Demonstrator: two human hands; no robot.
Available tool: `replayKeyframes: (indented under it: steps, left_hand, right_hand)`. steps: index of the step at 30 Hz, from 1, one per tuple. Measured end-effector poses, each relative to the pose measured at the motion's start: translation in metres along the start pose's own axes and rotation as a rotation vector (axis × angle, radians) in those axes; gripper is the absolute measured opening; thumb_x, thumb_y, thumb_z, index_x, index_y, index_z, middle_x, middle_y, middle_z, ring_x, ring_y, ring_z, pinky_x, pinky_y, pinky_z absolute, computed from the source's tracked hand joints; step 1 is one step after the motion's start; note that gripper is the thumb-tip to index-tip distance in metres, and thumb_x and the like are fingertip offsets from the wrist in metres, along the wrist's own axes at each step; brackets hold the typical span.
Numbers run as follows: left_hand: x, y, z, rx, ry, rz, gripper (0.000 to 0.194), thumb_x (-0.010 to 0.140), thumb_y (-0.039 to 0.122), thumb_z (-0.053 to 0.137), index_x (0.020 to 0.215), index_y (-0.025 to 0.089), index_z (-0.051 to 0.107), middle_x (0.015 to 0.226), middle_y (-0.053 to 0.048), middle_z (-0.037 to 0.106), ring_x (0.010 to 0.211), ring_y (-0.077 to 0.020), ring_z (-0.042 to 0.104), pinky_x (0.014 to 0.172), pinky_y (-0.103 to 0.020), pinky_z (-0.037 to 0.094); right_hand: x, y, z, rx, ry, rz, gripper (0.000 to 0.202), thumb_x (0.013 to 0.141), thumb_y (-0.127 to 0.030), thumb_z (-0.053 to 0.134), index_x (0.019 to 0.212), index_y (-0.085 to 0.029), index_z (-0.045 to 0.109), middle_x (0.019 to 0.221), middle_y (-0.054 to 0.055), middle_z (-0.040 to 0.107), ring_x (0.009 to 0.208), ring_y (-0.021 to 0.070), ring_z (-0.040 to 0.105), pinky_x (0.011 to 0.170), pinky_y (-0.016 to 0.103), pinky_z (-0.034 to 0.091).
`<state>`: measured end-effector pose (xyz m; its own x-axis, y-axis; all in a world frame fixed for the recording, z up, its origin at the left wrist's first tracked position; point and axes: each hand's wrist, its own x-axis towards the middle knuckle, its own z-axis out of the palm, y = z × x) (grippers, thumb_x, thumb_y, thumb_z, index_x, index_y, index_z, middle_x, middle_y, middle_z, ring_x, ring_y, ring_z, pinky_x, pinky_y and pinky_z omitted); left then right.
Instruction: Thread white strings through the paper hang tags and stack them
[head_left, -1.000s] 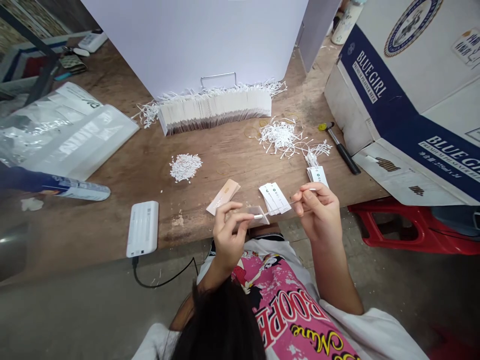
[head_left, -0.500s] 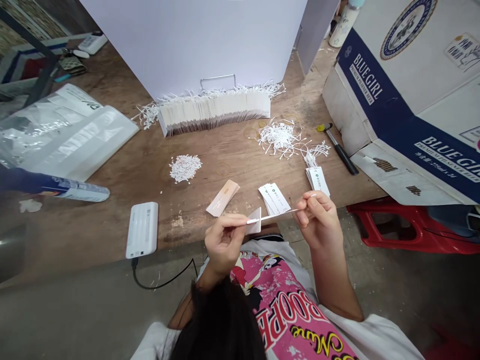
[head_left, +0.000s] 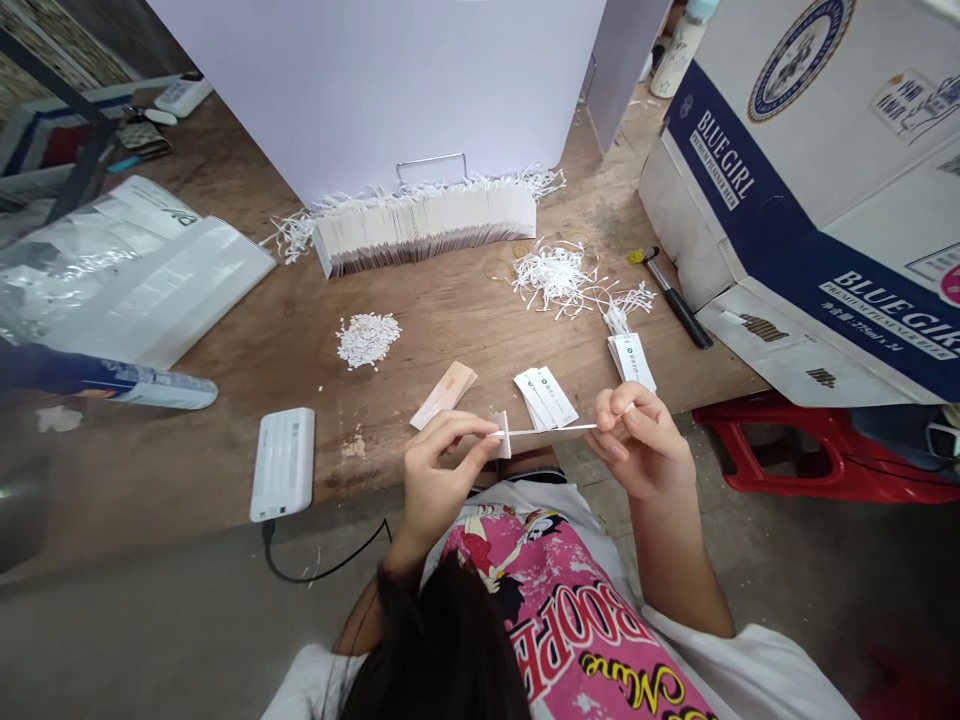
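Note:
My left hand [head_left: 442, 460] is closed in a pinch at one end of a white hang tag string [head_left: 551, 431]. Right at those fingertips a small white hang tag [head_left: 505, 438] stands nearly edge-on, with the string running through it; whether the fingers also grip the tag I cannot tell. The string is stretched taut across to my right hand [head_left: 641, 435], whose thumb and fingers pinch its other end. Just beyond the hands lie a fanned pile of white tags [head_left: 546, 398], a brownish tag stack [head_left: 444, 394] and a stack of strung tags [head_left: 632, 362].
A long row of strung tags [head_left: 431, 232] stands against a pale board [head_left: 390, 90]. Loose strings [head_left: 556, 277], small white bits [head_left: 368, 339], a hammer [head_left: 679, 305] and a power bank [head_left: 283, 465] lie on the table. A beer carton [head_left: 787, 200] stands right, plastic bags [head_left: 150, 280] left.
The tag has turned more edge-on and shifted slightly left, close against my left fingertips. The string now runs nearly level. My head view has shifted slightly.

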<state>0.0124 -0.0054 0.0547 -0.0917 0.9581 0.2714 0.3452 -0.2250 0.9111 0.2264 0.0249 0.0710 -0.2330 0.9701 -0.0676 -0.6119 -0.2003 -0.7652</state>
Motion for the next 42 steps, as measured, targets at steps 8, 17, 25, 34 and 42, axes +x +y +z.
replayKeyframes:
  steps: [8,17,25,34,42]
  left_hand:
    - [0.007,0.004,-0.005,-0.056,0.009,0.084,0.007,0.076,0.018,0.072,0.08,0.023,0.075,0.075,-0.001,0.072,0.069,-0.0137,0.063,0.059,-0.024,0.046]
    - [0.005,0.003,-0.004,-0.161,0.051,-0.16,0.005,0.073,0.024,0.074,0.075,0.019,0.075,0.071,-0.001,0.072,0.06,-0.012,0.063,0.053,-0.02,0.047]
    - [0.004,0.002,0.009,-0.361,-0.026,-0.318,0.007,0.073,0.025,0.074,0.077,0.018,0.074,0.074,-0.003,0.073,0.068,-0.0147,0.068,0.061,-0.022,0.054]
    - [0.005,0.003,0.017,-0.475,-0.114,-0.427,0.014,0.07,0.029,0.076,0.073,0.017,0.073,0.072,-0.005,0.073,0.067,-0.0161,0.069,0.063,-0.024,0.056]
    - [0.009,0.008,0.023,-0.566,-0.178,-0.503,0.014,0.066,0.029,0.078,0.07,0.017,0.072,0.066,-0.003,0.072,0.061,-0.0133,0.066,0.059,-0.02,0.052]
  right_hand:
    - [0.005,-0.011,0.012,-0.194,-0.241,0.147,0.011,0.076,-0.024,0.072,0.072,-0.015,0.069,0.068,0.0,0.06,0.036,0.0028,0.042,0.031,0.017,0.026]
    - [0.014,0.005,0.017,-0.025,0.322,-0.12,0.011,0.074,-0.025,0.072,0.073,-0.017,0.064,0.076,-0.003,0.061,0.038,-0.0001,0.042,0.033,0.015,0.03]
    - [0.01,0.024,0.034,-0.195,0.604,-0.457,0.019,0.08,-0.024,0.057,0.068,-0.02,0.043,0.079,-0.002,0.068,0.037,0.0054,0.052,0.03,0.017,0.029]
    - [0.007,0.022,0.035,-0.059,0.635,-0.449,0.021,0.077,-0.019,0.054,0.065,-0.02,0.037,0.063,-0.007,0.058,0.032,0.0006,0.04,0.034,0.015,0.028]
    - [-0.005,0.018,0.025,-0.027,0.555,-0.439,0.028,0.078,-0.026,0.061,0.065,-0.02,0.037,0.068,-0.008,0.053,0.036,0.0,0.043,0.035,0.014,0.034]
